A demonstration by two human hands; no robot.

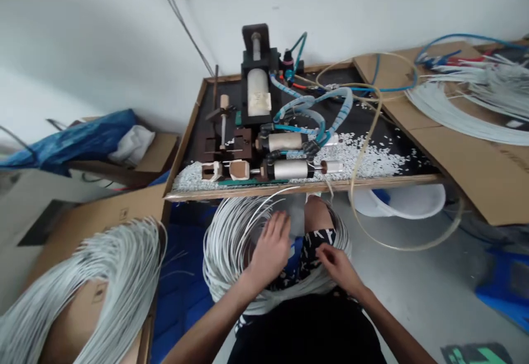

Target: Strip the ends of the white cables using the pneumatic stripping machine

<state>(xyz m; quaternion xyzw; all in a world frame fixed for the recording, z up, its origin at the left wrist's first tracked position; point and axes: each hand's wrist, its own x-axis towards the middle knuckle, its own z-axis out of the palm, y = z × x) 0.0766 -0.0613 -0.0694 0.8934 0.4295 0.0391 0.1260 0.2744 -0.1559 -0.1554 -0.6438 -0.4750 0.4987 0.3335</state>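
A large coil of pale grey wire (225, 242) lies around my lap and legs, below the bench's front edge. My left hand (271, 248) is over the inner left side of this coil, fingers stretched forward, with nothing visible in them. A few loose wire ends rise from the coil just ahead of those fingers. My right hand (336, 265) is near the coil's right side, its fingers curled in toward the thumb; whatever they may hold is hidden. In front of both hands stands a pneumatic machine (258, 91) with metal cylinders (291, 169) along the bench edge.
Small white scraps (372, 157) cover much of the wooden-rimmed bench (256, 191). Another wire bundle (119, 270) lies on cardboard at left, and more white wire (463, 113) at right. A yellowish hose (363, 149) loops past the bench edge. Below is a white basin (425, 201).
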